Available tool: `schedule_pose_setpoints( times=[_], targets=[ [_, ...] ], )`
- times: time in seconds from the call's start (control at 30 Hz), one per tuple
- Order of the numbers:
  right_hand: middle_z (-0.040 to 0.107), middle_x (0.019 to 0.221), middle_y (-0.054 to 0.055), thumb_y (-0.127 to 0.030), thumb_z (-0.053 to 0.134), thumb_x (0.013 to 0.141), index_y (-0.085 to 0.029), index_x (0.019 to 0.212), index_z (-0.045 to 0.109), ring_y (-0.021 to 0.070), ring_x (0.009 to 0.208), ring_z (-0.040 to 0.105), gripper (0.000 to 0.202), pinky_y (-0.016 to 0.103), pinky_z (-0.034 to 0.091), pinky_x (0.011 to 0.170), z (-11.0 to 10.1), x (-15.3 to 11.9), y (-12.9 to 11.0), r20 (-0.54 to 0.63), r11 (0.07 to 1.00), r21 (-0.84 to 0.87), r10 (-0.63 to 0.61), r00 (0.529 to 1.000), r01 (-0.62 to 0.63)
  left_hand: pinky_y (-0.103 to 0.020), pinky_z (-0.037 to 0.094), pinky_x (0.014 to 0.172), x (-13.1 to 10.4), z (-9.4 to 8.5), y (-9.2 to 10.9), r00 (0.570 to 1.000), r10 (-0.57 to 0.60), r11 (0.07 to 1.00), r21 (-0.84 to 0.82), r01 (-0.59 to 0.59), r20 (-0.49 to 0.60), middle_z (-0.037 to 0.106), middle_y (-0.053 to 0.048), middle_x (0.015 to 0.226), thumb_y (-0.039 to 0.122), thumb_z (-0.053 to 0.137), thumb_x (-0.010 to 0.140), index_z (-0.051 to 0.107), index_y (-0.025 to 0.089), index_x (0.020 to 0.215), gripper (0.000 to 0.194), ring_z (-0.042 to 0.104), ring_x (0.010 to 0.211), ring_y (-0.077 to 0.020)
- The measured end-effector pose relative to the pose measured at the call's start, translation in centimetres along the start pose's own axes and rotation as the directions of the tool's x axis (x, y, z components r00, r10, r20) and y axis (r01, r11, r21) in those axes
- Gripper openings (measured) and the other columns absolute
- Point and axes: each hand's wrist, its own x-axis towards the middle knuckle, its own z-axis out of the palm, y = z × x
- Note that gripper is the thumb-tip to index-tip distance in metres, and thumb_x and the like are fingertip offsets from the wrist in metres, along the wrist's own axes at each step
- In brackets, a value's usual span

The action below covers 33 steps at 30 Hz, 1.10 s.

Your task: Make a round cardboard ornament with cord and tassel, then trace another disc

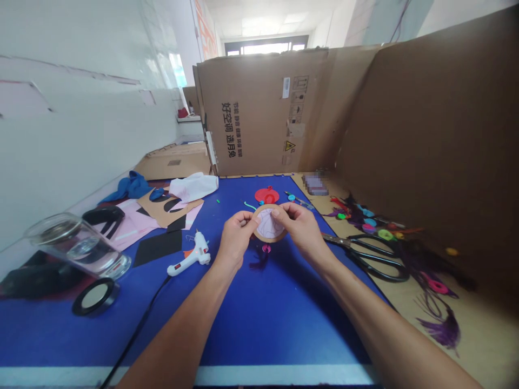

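Left hand (234,237) and right hand (305,228), thumbs on top, pinch a seemingly cardboard-rimmed disc (268,224).

Strong white light comes from the window (265,49) far beyond the left hand (235,237) and right hand (302,227). Below the right hand, a soft shadow darkens the blue mat (251,329). Leftward, the wall (101,119) shines; rightward, the cardboard (430,135) is dim. The outer edges look stretched.

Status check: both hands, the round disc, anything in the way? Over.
Left hand and right hand pinching brown-rimmed disc from either side. Red piece just beyond. Glue gun off left, touching neither hand.
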Motion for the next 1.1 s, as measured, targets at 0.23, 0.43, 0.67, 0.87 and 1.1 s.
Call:
schedule_pose_setpoints(
  times=[0.23, 0.43, 0.67, 0.87, 1.1],
  targets=[
    [0.070, 0.081, 0.002, -0.059, 0.083, 0.080, -0.019, 0.089, 0.074, 0.0175, 0.072, 0.057, 0.042, 0.031, 0.047, 0.068, 0.08, 0.11, 0.29, 0.037, 1.000, 0.018, -0.008, 0.999, 0.007, -0.025, 0.047, 0.061, 0.27, -0.31, 0.01, 0.998, 0.035, 0.999, -0.017, -0.036, -0.060, 0.068, -0.001, 0.069, 0.040, 0.084, 0.071, 0.072, 0.018, 0.078, 0.026, 0.059, 0.063, -0.0134],
    [0.067, 0.076, 0.001, -0.062, 0.084, 0.078, -0.020, 0.082, 0.071, 0.0163, 0.068, 0.055, 0.044, 0.031, 0.046, 0.066, -0.08, 0.26, 0.32, -0.003, 0.999, 0.008, -0.034, 0.999, 0.034, -0.025, 0.048, 0.063, 0.40, -0.43, -0.09, 0.999, 0.018, 1.000, -0.020, -0.019, -0.032, 0.071, -0.002, 0.071, 0.042, 0.083, 0.074, 0.073, 0.018, 0.080, 0.027, 0.062, 0.063, -0.0133],
    [0.069, 0.076, 0.002, -0.060, 0.082, 0.081, -0.020, 0.084, 0.070, 0.0162, 0.067, 0.056, 0.042, 0.030, 0.045, 0.063, 0.01, 0.18, 0.27, 0.071, 1.000, -0.005, 0.001, 0.997, -0.001, -0.024, 0.047, 0.063, 0.54, -0.58, -0.07, 0.996, 0.047, 0.999, -0.016, -0.048, -0.073, 0.069, -0.001, 0.066, 0.041, 0.083, 0.075, 0.071, 0.018, 0.076, 0.026, 0.061, 0.061, -0.0120],
    [0.065, 0.070, 0.000, -0.060, 0.083, 0.080, -0.020, 0.078, 0.067, 0.0158, 0.065, 0.053, 0.042, 0.030, 0.042, 0.063, -0.01, 0.27, 0.47, 0.059, 1.000, -0.003, -0.028, 0.998, 0.028, -0.027, 0.050, 0.069, 0.38, -0.38, -0.06, 1.000, 0.001, 1.000, -0.007, -0.001, 0.001, 0.077, -0.004, 0.078, 0.038, 0.086, 0.074, 0.078, 0.017, 0.085, 0.025, 0.066, 0.068, -0.0150],
    [0.071, 0.077, 0.002, -0.049, 0.083, 0.079, -0.020, 0.088, 0.072, 0.0171, 0.068, 0.059, 0.033, 0.031, 0.048, 0.066, 0.44, 0.07, 0.41, 0.102, 1.000, 0.006, 0.015, 0.995, -0.016, -0.033, 0.053, 0.083, 0.48, -0.16, -0.43, 0.998, 0.061, 0.998, -0.009, -0.061, -0.035, 0.082, -0.006, 0.089, 0.033, 0.086, 0.072, 0.085, 0.017, 0.090, 0.024, 0.068, 0.080, -0.0183]
  ],
)
